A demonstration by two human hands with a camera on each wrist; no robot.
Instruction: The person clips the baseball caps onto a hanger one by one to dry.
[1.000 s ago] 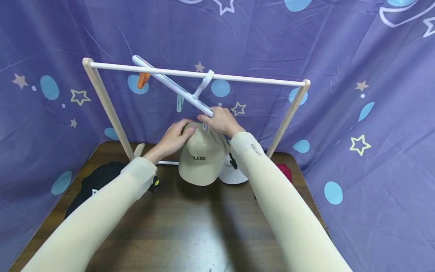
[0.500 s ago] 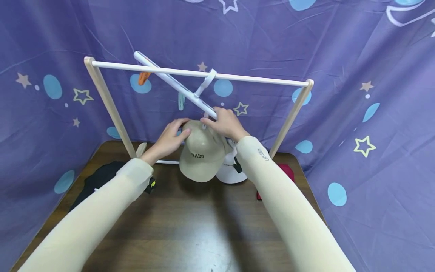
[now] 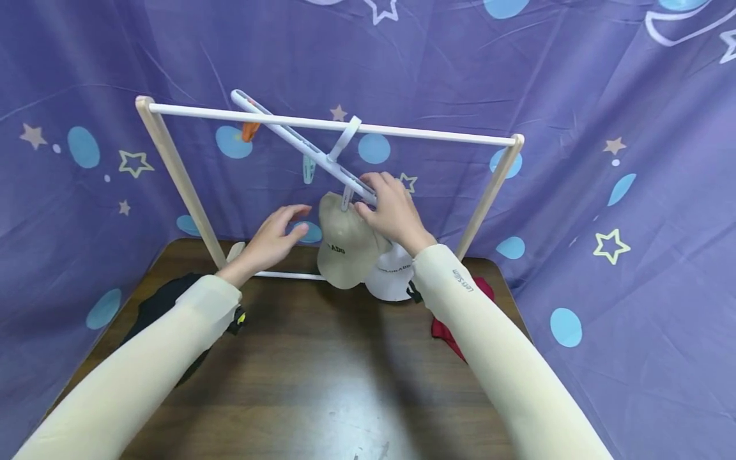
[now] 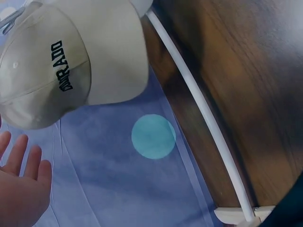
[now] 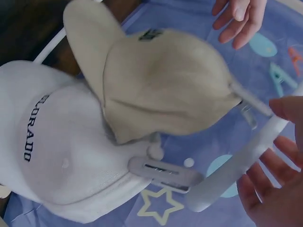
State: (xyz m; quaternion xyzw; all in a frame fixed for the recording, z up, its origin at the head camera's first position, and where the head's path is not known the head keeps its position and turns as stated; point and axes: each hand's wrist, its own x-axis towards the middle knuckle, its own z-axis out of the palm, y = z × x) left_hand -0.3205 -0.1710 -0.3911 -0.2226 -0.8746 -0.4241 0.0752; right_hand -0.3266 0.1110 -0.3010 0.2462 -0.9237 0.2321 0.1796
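Note:
A beige cap (image 3: 345,249) with dark lettering hangs from a clip (image 3: 347,198) on the white clip hanger (image 3: 305,147). Beside and partly behind it hangs a white cap (image 5: 61,151) lettered "COLORADO", held by a grey clip (image 5: 165,172) near the hanger's end. My right hand (image 3: 397,214) holds the lower end of the hanger, the bar passing between thumb and fingers in the right wrist view. To the left of the beige cap, my left hand (image 3: 267,243) is spread and apart from it, with nothing in its fingers.
The hanger hooks tilted over the rack's white top rail (image 3: 437,133). An orange clip (image 3: 250,131) and a teal clip (image 3: 308,169) dangle from it. A black cap (image 3: 163,306) lies at the table's left, a red item (image 3: 448,332) at its right, partly behind the sleeve.
My left hand has let go of the beige cap and drawn back to the left. The cap now hangs freely, shifted slightly up and right. My right hand has shifted a little right.

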